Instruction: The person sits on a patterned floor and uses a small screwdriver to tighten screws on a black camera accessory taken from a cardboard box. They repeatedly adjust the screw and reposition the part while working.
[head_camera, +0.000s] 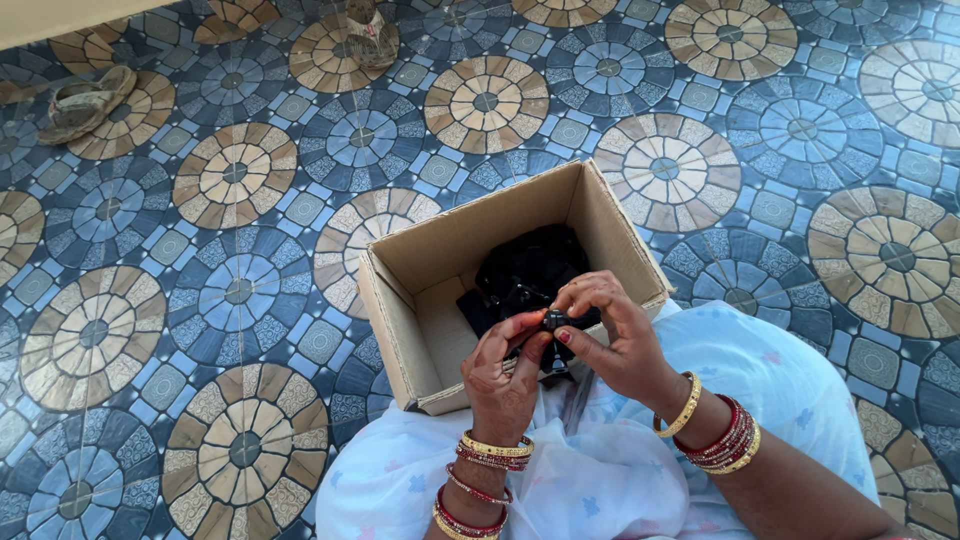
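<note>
Lap: a pale blue cloth with small printed flowers (620, 470) lies nearest the camera, at 6 o'clock, draped over the person's knees.
Left hand: the left hand (503, 372) rises from 6 o'clock, red and gold bangles on the wrist; thumb and forefinger pinch the left end of a small black part (556, 320), so the grip is narrow and holding it.
Right hand: the right hand (612, 335) comes in from 4 o'clock, also bangled; its fingers curl over the right end of the same part, closed on it.
Small black part: held between both hands, above the near edge of the box, just off centre of the view toward 5 o'clock.
Long axis: roughly 9 to 3 o'clock, one end in each hand; neither hand is clearly nearer, both touch it.
Cardboard box: an open cardboard box (420, 255) stands on the floor just beyond the knees, its near wall touching the lap cloth.
Box contents: a heap of black items (525, 262) lies at the box's 3 o'clock side, directly behind the hands at 12 o'clock from them.
Floor: patterned tiles (240, 290) with round blue and tan designs.
Sandals: one sandal (85, 100) at 10 o'clock, another (372, 35) at 12 o'clock, well apart from the box.
Hard to tell: the part's exact shape is mostly covered by fingers; the heap is a dark, blurred mass; something thin and dark below the hands cannot be made out.
</note>
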